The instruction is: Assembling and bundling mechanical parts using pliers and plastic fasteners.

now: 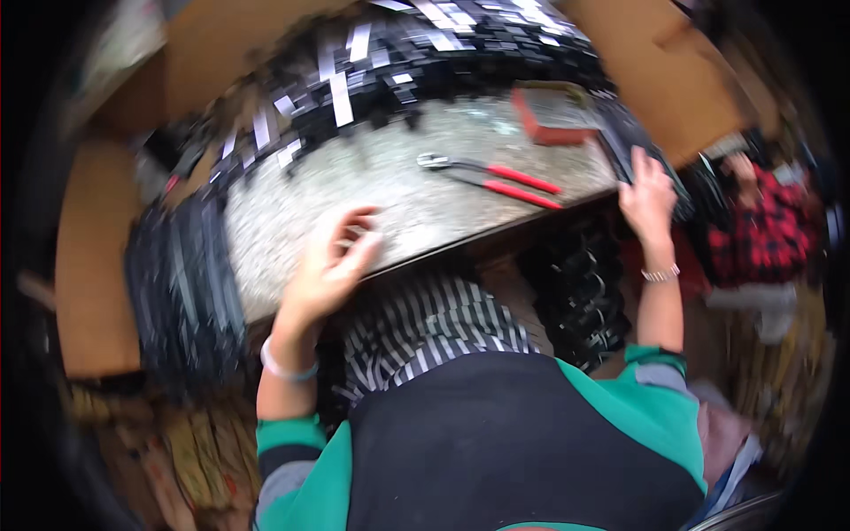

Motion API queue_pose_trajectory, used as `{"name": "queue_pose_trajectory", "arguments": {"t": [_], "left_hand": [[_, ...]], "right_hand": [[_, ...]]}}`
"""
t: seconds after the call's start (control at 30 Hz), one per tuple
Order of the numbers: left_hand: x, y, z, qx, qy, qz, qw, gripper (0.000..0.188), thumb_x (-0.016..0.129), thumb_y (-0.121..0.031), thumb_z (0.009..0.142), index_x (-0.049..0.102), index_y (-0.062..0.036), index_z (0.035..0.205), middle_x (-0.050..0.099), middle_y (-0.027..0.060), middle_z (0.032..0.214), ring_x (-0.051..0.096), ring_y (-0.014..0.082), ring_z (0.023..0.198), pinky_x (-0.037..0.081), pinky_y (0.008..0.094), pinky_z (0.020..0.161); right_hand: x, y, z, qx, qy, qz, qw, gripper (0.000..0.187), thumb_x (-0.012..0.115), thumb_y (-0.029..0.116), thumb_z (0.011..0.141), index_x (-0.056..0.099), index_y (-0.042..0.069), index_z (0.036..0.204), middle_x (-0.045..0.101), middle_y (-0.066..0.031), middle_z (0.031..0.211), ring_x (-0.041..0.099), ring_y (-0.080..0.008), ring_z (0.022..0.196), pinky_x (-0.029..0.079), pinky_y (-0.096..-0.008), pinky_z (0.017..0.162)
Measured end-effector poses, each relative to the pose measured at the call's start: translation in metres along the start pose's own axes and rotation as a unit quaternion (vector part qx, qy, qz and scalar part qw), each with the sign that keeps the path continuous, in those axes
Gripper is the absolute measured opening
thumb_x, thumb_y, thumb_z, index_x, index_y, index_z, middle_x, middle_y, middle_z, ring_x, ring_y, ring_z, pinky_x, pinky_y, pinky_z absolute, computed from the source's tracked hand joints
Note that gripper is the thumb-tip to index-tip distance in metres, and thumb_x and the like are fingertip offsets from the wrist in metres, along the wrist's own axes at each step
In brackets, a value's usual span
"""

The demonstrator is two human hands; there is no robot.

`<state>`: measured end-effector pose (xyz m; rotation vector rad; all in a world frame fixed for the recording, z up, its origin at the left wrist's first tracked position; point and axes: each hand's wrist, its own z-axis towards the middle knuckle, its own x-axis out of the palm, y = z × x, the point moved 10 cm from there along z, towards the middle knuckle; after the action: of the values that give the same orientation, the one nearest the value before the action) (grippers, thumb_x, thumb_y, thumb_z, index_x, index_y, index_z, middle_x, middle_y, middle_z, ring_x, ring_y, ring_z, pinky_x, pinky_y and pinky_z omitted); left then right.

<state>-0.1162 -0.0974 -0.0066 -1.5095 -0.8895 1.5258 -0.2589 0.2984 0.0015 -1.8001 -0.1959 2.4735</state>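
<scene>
Both hands are raised over a speckled grey stone surface (pixel 398 190) that fills the space between and beyond them. Left hand (pixel 332 265) hovers at the near edge of the surface with its fingers loosely curled and part open; something small and pale may sit between the fingertips, but the blur makes it impossible to say whether anything is held. Right hand (pixel 648 199) reaches to the far right corner of the surface, fingers spread and laid on a stack of flat black pieces (pixel 633 142); whether it grips one I cannot tell.

Brown cardboard walls (pixel 93 257) rise left of the left hand and again beyond the right hand. A long heap of black strips with pale labels (pixel 416 53) curves round the far rim of the surface and runs down past the left hand, where it thickens into a dark bundle (pixel 181 292). A red tray-like box (pixel 553 113) stands just left of the right hand, on the far part of the surface; its contents are too blurred to read. Red-handled pliers (pixel 491 177) lie flat between the hands, nearer the right one and apart from both. Below the right wrist hangs a dark cluster of black looped parts (pixel 575 292).
</scene>
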Motion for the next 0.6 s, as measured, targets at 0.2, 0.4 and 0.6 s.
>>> {"name": "queue_pose_trajectory", "arguments": {"t": [0.2,0.4,0.6], "left_hand": [[-0.06,0.037,0.002,-0.046,-0.115,0.436,0.892,0.036,0.063,-0.023,0.079,0.054,-0.0032,0.108,0.053,0.018,0.099,0.052,0.0345,0.095,0.045,0.0411,0.083],[-0.221,0.102,-0.057,-0.304,-0.284,0.559,0.717,0.052,0.064,-0.034,0.078,0.051,0.0031,0.111,0.05,0.0204,0.112,0.046,0.0348,0.109,0.044,0.0419,0.089],[-0.264,0.146,-0.084,-0.415,-0.306,0.431,0.741,0.06,0.062,-0.04,0.08,0.047,0.0039,0.119,0.044,0.0216,0.125,0.04,0.0349,0.119,0.039,0.0425,0.096]], "right_hand": [[-0.055,0.124,-0.041,-0.243,-0.09,0.24,0.936,0.042,0.061,0.013,0.082,0.052,0.006,0.121,0.05,-0.014,0.118,0.045,-0.031,0.11,0.035,-0.0402,0.095],[-0.037,0.187,-0.045,-0.288,-0.048,0.257,0.921,0.036,0.061,0.015,0.082,0.055,0.004,0.116,0.052,-0.014,0.114,0.047,-0.0317,0.106,0.037,-0.0394,0.093],[-0.017,0.173,-0.03,-0.246,-0.024,0.256,0.934,0.034,0.061,0.017,0.082,0.057,0.005,0.114,0.054,-0.0122,0.103,0.05,-0.0301,0.098,0.04,-0.0387,0.086]]}}
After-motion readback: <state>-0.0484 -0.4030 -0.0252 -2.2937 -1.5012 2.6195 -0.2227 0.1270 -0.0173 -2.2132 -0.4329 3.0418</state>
